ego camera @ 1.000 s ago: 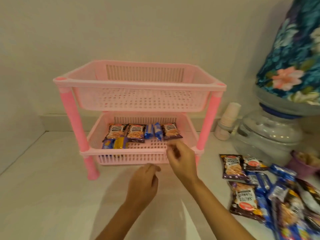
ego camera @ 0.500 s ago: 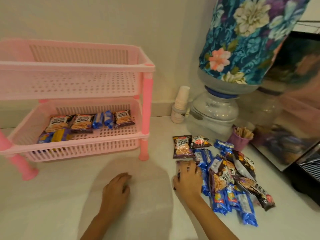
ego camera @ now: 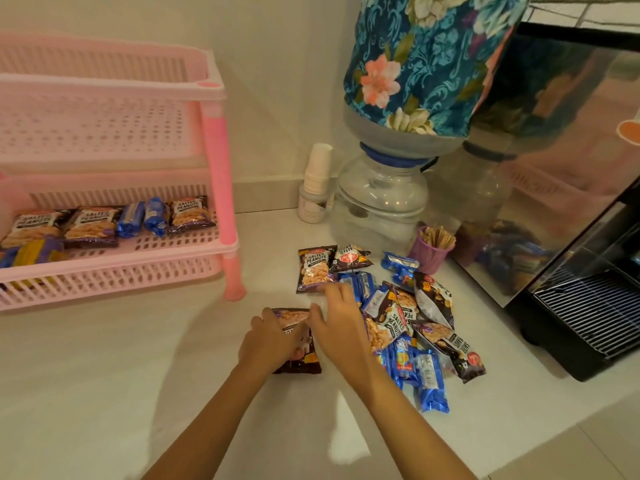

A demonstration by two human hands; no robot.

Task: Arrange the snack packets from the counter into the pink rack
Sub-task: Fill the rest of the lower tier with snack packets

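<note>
The pink rack (ego camera: 214, 157) stands at the left with two tiers. Its lower tier holds several salted peanut packets (ego camera: 91, 225) and blue packets (ego camera: 156, 216); the upper tier shows nothing. A pile of peanut and blue snack packets (ego camera: 408, 317) lies on the white counter to the right. My left hand (ego camera: 268, 339) rests on a dark peanut packet (ego camera: 301, 358) at the pile's left edge, fingers curled over it. My right hand (ego camera: 337, 323) lies beside it with fingers spread, touching the same packet's top and the pile.
A water dispenser bottle with a floral cover (ego camera: 426, 64) stands behind the pile. Stacked paper cups (ego camera: 317, 171) sit by the wall. A purple cup of wooden sticks (ego camera: 431, 251) and a black machine (ego camera: 581, 306) flank the pile on the right.
My view swung right from the rack to the pile. My right hand left the rack's lower tier for the pile, and my left hand moved right onto a dark peanut packet.
</note>
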